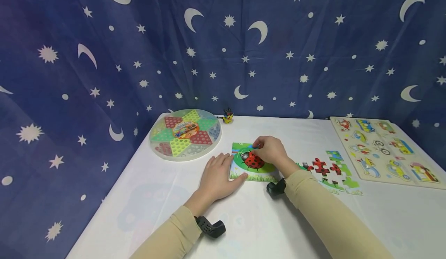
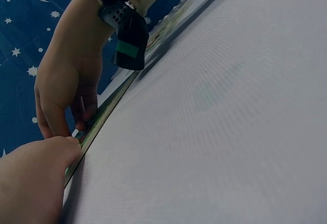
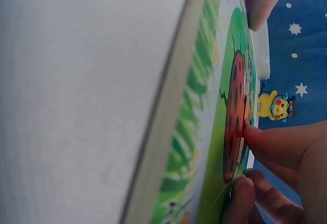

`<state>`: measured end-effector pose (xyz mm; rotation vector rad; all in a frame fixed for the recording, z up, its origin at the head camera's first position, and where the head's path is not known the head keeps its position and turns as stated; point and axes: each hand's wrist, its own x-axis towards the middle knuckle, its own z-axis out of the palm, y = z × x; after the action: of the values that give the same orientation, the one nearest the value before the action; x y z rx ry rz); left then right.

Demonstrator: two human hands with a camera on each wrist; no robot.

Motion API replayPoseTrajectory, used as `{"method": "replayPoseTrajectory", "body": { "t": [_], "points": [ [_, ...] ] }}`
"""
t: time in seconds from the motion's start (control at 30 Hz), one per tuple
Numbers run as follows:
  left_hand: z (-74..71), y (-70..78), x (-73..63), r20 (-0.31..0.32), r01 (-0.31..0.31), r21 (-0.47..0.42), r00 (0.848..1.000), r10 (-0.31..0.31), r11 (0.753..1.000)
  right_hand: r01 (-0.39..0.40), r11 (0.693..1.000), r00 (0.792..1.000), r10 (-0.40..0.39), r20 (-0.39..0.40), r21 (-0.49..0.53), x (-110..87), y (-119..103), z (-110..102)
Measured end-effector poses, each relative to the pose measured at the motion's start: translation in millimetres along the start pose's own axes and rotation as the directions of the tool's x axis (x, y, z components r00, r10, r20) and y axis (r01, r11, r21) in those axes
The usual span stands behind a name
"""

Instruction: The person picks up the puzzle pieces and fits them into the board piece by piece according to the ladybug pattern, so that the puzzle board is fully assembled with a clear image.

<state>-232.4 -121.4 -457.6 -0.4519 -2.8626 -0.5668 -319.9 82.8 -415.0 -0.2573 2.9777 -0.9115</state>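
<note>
A ladybug puzzle board [image 1: 258, 175] lies on the white table between both hands. My left hand [image 1: 216, 177] rests at its left side, fingers spread, the thumb along the near edge. Over the upper part of the picture my right hand [image 1: 273, 150] pinches a small jigsaw piece, mostly hidden by the fingers. In the right wrist view, the thumb and fingertips are right at the board's surface, and a pale piece edge [image 3: 241, 150] stands up from the red ladybug [image 3: 235, 96]. The left wrist view shows the board edge-on [image 2: 104, 116] under the hands.
Several loose puzzle pieces [image 1: 320, 167] lie right of the board, partly behind the right forearm. Farther right is a wooden vehicle puzzle [image 1: 383, 150]. A round Chinese checkers board [image 1: 184, 135] sits at the back left, near a small yellow figure [image 1: 228, 116]. A blue starry curtain [image 1: 223, 50] hangs behind.
</note>
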Motion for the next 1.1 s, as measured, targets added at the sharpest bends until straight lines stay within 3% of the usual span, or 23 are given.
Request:
{"method": "replayPoseTrajectory", "body": {
  "t": [0.57, 1.1],
  "points": [
    [-0.9, 1.2, -0.5, 0.004, 0.006, 0.009, 1.000, -0.006, 1.000, -0.037, 0.999, 0.999, 0.037, -0.002, 0.003, -2.6, -3.3, 2.4],
    [-0.3, 1.9, 0.4, 0.012, 0.021, 0.009, 1.000, -0.021, 1.000, 0.017, 0.999, 0.999, -0.016, -0.038, 0.045, -6.8, 7.3, -5.9]
  ]
}}
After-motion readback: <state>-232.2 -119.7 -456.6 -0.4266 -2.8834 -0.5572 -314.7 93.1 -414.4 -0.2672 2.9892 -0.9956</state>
